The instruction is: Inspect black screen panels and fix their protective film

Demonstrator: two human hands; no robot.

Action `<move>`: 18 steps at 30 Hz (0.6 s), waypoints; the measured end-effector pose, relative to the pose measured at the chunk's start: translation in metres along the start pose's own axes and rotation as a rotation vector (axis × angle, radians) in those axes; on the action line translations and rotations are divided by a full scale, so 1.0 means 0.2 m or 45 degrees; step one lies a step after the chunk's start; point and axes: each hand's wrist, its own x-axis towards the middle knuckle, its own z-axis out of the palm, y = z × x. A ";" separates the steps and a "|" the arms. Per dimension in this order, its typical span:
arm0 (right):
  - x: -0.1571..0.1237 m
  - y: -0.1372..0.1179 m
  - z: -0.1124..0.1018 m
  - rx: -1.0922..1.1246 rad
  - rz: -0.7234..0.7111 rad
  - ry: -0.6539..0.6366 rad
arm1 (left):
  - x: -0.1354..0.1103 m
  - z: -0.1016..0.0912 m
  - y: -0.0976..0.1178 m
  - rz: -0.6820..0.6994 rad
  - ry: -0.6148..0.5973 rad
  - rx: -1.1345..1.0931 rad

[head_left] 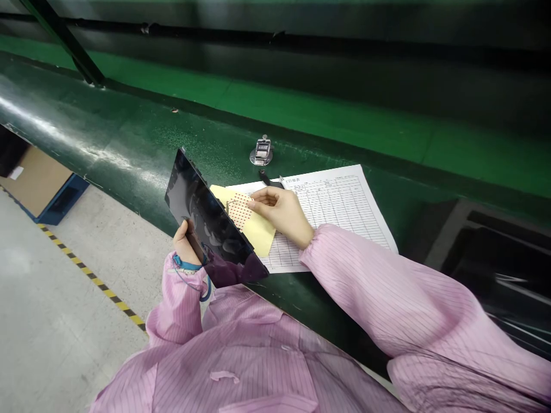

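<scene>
My left hand [186, 245] grips a dark, glossy flat display panel [210, 229] by its lower left edge, and the panel is tilted up over the bench edge. A blue wrist strap circles that wrist. Bent fingers of my right hand [279, 209] come together at a small sheet of red dot stickers [240, 211]; whether a sticker is between the fingertips cannot be made out. This sheet lies on yellow paper [263, 232], partly hidden by the panel. Beneath it rests a white printed form [344, 206] with table rows.
A metal tally counter [262, 151] stands on the green bench [142, 132] beyond the form, with a black object [267, 179] close by. Dark glossy panels [508, 264] lie at the right. A blue-edged cart [47, 178] is on the floor at left, near yellow-black tape [92, 279].
</scene>
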 end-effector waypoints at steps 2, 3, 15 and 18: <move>0.00 0.01 0.01 -0.044 -0.030 0.055 | -0.01 0.01 0.00 -0.035 0.002 0.006; 0.00 0.01 0.01 -0.068 -0.049 0.082 | -0.01 0.01 0.01 -0.059 -0.005 0.018; -0.26 -0.64 -0.40 -0.479 -0.841 0.511 | -0.56 0.17 0.20 -0.297 -0.849 0.507; -0.35 -0.75 -0.33 -0.703 -1.054 0.382 | -0.67 0.21 0.15 -0.274 -0.969 0.608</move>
